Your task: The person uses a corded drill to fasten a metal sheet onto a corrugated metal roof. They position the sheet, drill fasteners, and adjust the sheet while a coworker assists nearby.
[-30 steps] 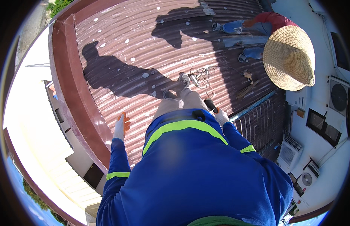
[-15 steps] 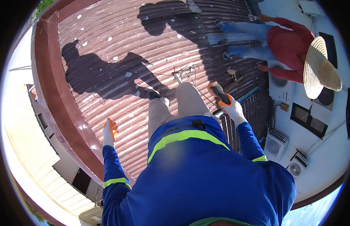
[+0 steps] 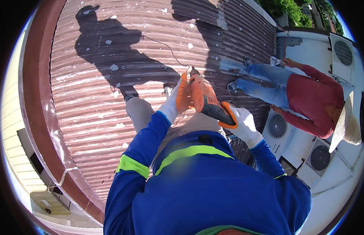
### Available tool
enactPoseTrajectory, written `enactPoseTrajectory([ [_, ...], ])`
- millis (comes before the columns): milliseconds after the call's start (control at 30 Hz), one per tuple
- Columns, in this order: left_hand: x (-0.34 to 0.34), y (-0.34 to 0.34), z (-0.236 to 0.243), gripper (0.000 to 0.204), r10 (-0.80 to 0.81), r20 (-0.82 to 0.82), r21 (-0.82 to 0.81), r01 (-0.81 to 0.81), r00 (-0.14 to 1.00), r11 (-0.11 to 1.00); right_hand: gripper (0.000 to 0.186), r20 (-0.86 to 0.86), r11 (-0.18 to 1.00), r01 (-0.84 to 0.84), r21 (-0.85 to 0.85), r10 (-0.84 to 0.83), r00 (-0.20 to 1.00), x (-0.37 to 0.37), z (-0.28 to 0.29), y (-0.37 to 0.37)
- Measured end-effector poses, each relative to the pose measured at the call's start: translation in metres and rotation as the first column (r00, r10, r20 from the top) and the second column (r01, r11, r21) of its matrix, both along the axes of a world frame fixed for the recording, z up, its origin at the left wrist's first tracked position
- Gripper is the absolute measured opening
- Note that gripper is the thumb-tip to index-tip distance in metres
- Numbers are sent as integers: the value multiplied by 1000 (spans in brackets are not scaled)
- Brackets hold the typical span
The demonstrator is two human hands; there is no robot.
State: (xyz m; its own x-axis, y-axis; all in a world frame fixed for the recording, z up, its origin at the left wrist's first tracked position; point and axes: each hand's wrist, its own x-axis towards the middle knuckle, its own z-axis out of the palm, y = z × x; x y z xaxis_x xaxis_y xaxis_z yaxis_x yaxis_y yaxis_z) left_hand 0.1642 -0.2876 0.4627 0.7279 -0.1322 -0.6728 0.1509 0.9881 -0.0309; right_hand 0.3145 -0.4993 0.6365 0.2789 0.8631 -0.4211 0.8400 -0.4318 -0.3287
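Observation:
An orange and black power drill (image 3: 203, 94) is in front of my waist, its chuck pointing away from me over the roof. My right hand (image 3: 244, 125), in a white glove with an orange palm, is wrapped round its black handle. Alongside the drill's left side is my left hand (image 3: 177, 100), in a matching glove. Its fingers stretch upward with the orange palm turned toward the drill body; whether it touches the casing I cannot tell. A thin dark cord (image 3: 166, 46) lies on the roof beyond the chuck.
I stand on a maroon corrugated metal roof (image 3: 92, 129) dotted with pale patches, edged by a raised red-brown border (image 3: 35, 98) on the left. To the right a person (image 3: 307, 98) in a red shirt and straw hat bends low. Air-conditioner units (image 3: 278, 125) line the white wall.
My right hand has brought the drill inward and up to the middle. My left hand has moved from the lower left to beside it. My view has shifted over the roof.

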Motion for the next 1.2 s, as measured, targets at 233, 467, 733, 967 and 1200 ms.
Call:
enactPoseTrajectory([
  [233, 75, -109, -55, 57, 462, -169, -61, -477, 871, 877, 69, -228, 993, -97, 72, 111, 967, 102, -168, -85],
  [467, 194, -187, -4, 70, 356, -268, 504, -185, 895, 844, 51, -839, 817, 461, -346, -489, 238, 145, -169, -145],
  [733, 289, -214, 35, 60, 355, -269, 569, -150, 895, 808, 45, -921, 626, 733, -266, -389, -2, 180, -181, -190],
  [967, 302, -192, 34, 62, 325, -307, 565, -104, 894, 818, 50, -929, 656, 672, -344, -343, -141, 197, -180, -167],
  [1200, 300, -136, 16, 58, 215, -390, 416, -37, 895, 909, 74, -766, 401, 664, -630, -463, -447, 185, -177, -125],
])
